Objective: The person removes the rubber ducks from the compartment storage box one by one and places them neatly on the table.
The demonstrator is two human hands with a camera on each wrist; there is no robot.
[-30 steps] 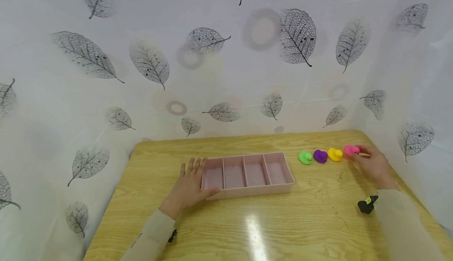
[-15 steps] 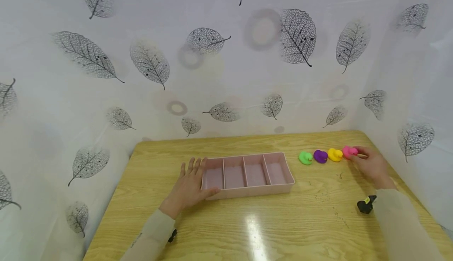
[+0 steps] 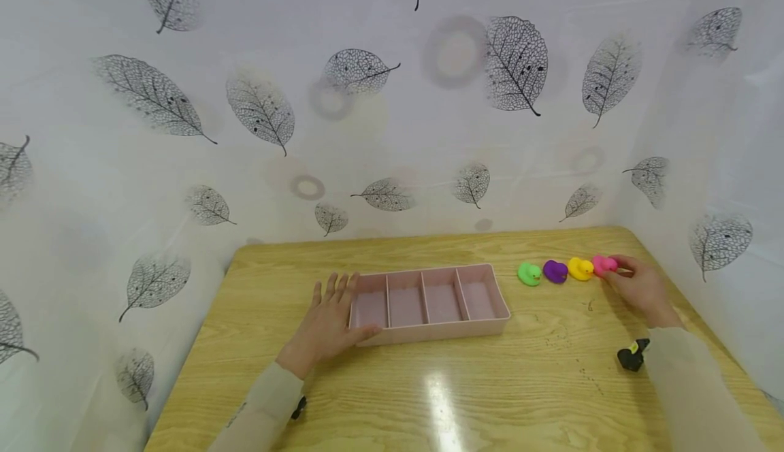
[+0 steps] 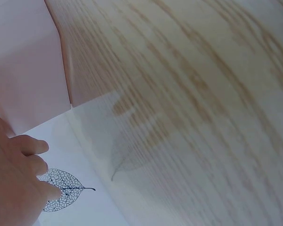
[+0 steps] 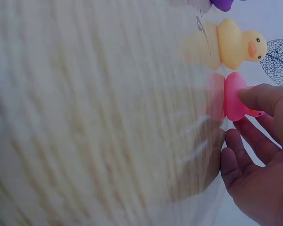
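Note:
At the right of the table, my right hand (image 3: 642, 290) pinches a pink rubber duck (image 3: 603, 265) between thumb and fingers. In the right wrist view the pink duck (image 5: 234, 96) sits on the tabletop beside a yellow rubber duck (image 5: 233, 44). The yellow duck (image 3: 580, 269), a purple rubber duck (image 3: 555, 271) and a green rubber duck (image 3: 529, 274) form a row to its left. My left hand (image 3: 327, 323) rests on the left end of a pink divided tray (image 3: 429, 331), fingers spread and thumb along its front. The tray's compartments hold nothing.
The wooden table (image 3: 490, 391) ends at a white curtain (image 3: 392, 132) printed with leaves, which also closes both sides. A small black device (image 3: 632, 357) shows beside the right wrist.
My right hand has slid the pink duck slightly left, up close to the yellow one. The left hand and the tray have stayed in place.

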